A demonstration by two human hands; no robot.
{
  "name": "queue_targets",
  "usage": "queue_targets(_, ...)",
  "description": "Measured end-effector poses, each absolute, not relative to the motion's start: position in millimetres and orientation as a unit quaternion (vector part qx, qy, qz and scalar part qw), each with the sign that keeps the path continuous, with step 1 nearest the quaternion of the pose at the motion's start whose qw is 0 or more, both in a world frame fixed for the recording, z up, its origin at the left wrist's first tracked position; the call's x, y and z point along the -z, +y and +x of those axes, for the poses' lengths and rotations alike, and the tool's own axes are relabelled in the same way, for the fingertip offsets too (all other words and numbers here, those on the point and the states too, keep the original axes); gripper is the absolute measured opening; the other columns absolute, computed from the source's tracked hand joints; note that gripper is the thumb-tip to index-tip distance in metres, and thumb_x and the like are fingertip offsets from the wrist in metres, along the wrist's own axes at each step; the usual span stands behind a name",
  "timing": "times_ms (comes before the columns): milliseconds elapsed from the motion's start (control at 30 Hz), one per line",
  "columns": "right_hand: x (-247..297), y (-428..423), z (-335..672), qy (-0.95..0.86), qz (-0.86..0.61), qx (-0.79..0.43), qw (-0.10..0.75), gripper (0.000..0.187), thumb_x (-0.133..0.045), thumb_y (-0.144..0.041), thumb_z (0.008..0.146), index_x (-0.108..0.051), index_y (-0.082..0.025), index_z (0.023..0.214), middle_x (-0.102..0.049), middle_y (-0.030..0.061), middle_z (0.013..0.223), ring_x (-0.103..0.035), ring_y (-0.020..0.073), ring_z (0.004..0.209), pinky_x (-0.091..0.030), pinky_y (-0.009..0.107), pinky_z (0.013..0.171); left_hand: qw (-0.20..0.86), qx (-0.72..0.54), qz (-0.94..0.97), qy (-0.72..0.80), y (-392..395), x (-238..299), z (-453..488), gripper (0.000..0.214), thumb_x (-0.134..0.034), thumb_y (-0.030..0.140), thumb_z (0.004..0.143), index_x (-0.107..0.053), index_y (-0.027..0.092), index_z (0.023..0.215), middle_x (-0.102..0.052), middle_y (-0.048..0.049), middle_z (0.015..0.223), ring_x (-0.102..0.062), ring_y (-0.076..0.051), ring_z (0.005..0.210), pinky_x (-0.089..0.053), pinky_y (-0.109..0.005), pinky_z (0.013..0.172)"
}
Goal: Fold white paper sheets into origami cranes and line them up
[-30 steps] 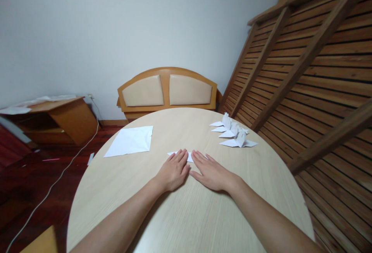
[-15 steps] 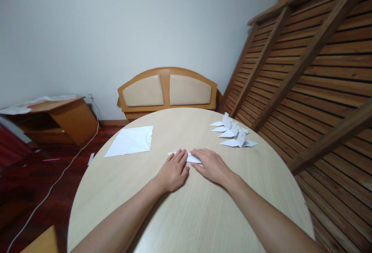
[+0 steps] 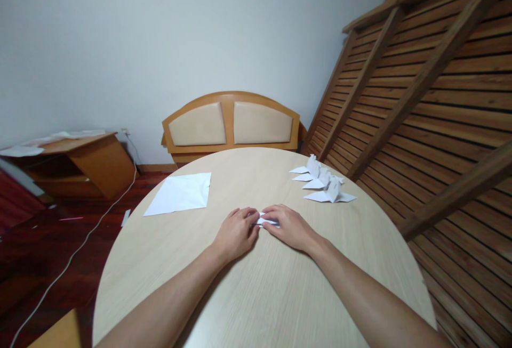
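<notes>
A small piece of folded white paper (image 3: 267,220) lies on the round table (image 3: 256,289), mostly covered by my fingers. My left hand (image 3: 237,233) grips its left end, fingers curled over it and thumb at the near edge. On the right end, my right hand (image 3: 290,226) pinches the paper between thumb and fingers. Several folded paper cranes (image 3: 331,191) stand in a row at the right. Flat white paper sheets (image 3: 178,193) rest at the left of the table.
Behind the table stands a wooden headboard (image 3: 230,95) with cream panels. Wooden slats (image 3: 400,124) lean along the right side. A low desk (image 3: 100,167) is at the far left, and a white cable (image 3: 86,239) runs over the dark floor.
My left hand, which lay flat with fingers stretched over the folded paper, has curled its fingers and drawn its thumb in around it. My right hand's fingers have bent more on the paper.
</notes>
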State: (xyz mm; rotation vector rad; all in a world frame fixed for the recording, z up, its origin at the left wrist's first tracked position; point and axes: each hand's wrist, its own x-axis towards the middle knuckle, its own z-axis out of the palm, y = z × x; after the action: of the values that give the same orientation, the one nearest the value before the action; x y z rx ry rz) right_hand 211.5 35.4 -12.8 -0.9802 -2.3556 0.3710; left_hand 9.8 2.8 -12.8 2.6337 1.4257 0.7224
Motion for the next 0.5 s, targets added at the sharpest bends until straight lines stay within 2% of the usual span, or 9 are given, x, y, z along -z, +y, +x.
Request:
queue_targets(133,13.0,37.1,210.5,-0.883,-0.354,-0.132,0.279,0.022,-0.055,-0.026,0.095,-0.077,-0.026,0.100,-0.073,0.0052,0.106,-0.065,0.0213,0.098,-0.049,0.035,0.089,0.044,-0.246,0.849,0.465,7.6,15.3,4.2,0.025,-0.054,0.018,0.090,-0.067,0.021,0.111,-0.069,-0.0084,0.116,-0.065,-0.024,0.103,-0.050,-0.036,0.091)
queue_targets(333,8.1,36.0,209.4,-0.874,-0.343,-0.155,0.309,0.014,-0.061,-0.019,0.091,-0.075,-0.023,0.093,-0.073,0.0039,0.093,-0.065,0.0189,0.089,-0.048,0.031,0.083,0.046,-0.261,0.834,0.484,7.3,13.7,4.3,0.016,-0.057,0.016,0.087,-0.064,0.020,0.101,-0.069,-0.0061,0.101,-0.064,-0.021,0.092,-0.049,-0.031,0.081)
queue_targets(500,5.3,31.4,208.6,-0.868,-0.352,-0.171,0.304,0.016,-0.062,-0.014,0.087,-0.071,-0.021,0.098,-0.071,0.0031,0.094,-0.065,0.0176,0.087,-0.048,0.029,0.080,0.046,-0.251,0.834,0.489,3.8,11.2,5.7,0.007,-0.058,0.018,0.088,-0.061,0.020,0.094,-0.067,-0.0048,0.094,-0.063,-0.019,0.084,-0.046,-0.028,0.074)
